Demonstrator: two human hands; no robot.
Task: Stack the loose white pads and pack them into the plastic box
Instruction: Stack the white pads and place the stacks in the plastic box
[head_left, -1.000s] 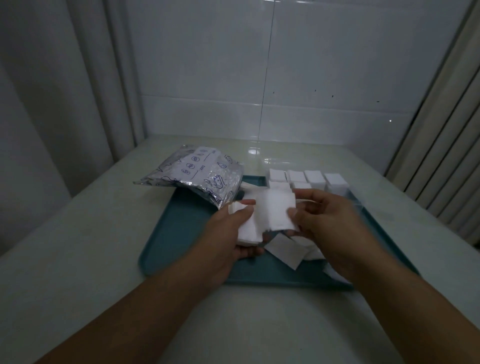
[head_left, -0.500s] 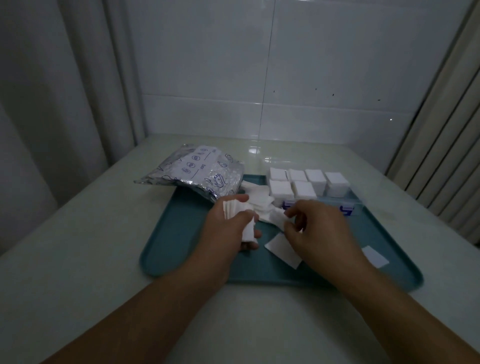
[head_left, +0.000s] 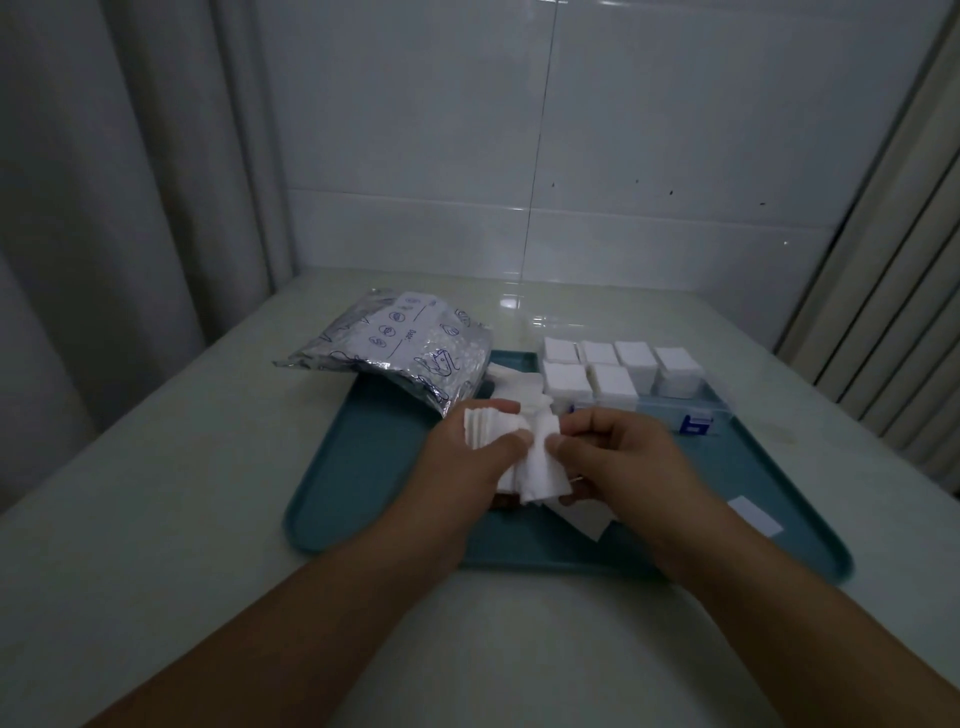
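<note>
The right hand (head_left: 618, 457) has come back with one more pad (head_left: 543, 475), pinching it against the stack (head_left: 488, 428) the left hand (head_left: 467, 457) grips. Stack grows; box (head_left: 675, 397) waits.

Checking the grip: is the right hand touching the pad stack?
Touching. The head view shows the right hand pinching the pad stack, which the left hand holds.

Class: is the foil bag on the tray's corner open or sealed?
Open: loose white pads spill from the foil bag mouth.

foil pouch (head_left: 402, 358), blue icons, print too small to read, maybe "Date"
</note>
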